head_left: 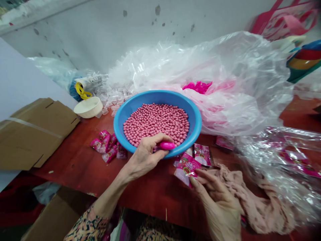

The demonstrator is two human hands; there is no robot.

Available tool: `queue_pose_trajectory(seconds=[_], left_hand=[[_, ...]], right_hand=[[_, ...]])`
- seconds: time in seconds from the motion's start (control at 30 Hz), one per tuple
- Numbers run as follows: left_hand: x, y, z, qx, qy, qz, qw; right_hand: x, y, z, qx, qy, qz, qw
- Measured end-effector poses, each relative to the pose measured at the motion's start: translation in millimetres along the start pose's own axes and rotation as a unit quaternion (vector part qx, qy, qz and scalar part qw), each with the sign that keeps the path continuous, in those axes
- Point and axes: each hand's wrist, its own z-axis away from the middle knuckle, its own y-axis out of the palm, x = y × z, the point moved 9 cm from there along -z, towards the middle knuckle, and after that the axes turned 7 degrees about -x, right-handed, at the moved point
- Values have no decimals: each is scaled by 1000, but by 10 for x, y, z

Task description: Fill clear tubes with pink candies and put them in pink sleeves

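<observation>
A blue plastic basin (197, 117) holds a heap of small pink balls (156, 124). At its near rim, my left hand (147, 154) is closed around a glossy bright pink rounded piece (167, 146); its far end is partly covered by my fingers. Right of that, my right hand (218, 201) pinches a pink printed packet (187, 165) with a clear edge between thumb and fingers. Another flat pink packet (202, 154) lies just beyond it. Left of the basin sit several plump pink packets (107, 145) in a small pile.
Behind the basin spreads a large clear plastic bag (238, 67) with bright pink pieces (198, 87). A white round dish (88, 107), small clear plastic parts and flattened cardboard (37, 130) occupy the left. A crumpled beige cloth (253, 197) and clear wrapping (276, 167) lie right.
</observation>
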Motion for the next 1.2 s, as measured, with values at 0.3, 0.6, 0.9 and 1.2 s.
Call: queue_pose_trajectory(seconds=[0.3, 0.6, 0.9, 1.2], left_hand=[[128, -18, 6, 2, -55, 27, 998], [105, -257, 99, -171, -49, 154, 972], [309, 77, 908, -179, -146, 177, 957], [616, 406, 949, -116, -301, 188, 928]], right_hand=[[30, 119, 77, 48, -10, 25, 998], [35, 88, 84, 57, -21, 102, 993], [196, 119, 145, 103, -118, 134, 979], [230, 265, 354, 199, -230, 199, 931]])
